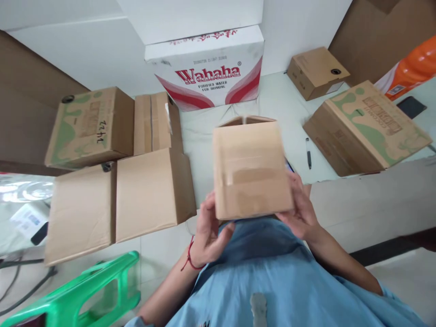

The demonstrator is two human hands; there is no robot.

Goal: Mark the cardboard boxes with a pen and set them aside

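A plain brown cardboard box [252,170] is held up in front of my body, slightly blurred, its taped face towards me. Two flaps stick up at its far edge. My left hand [213,231], with a red string bracelet at the wrist, holds the lower left side, fingers along the side and thumb below the corner. On the lower right, my right hand [299,209] grips the box, its fingertips partly hidden. The dark edge of an object [289,166] peeks out behind the box, mostly hidden. A black pen [308,154] lies on the table to the right.
Several cardboard boxes [146,195] stand at the left. A white and red Wahaha carton [207,68] is at the back. At the right are a green-printed box [368,127], a small box [316,72] and a dark phone-like slab [411,107]. A green stool [81,290] stands lower left.
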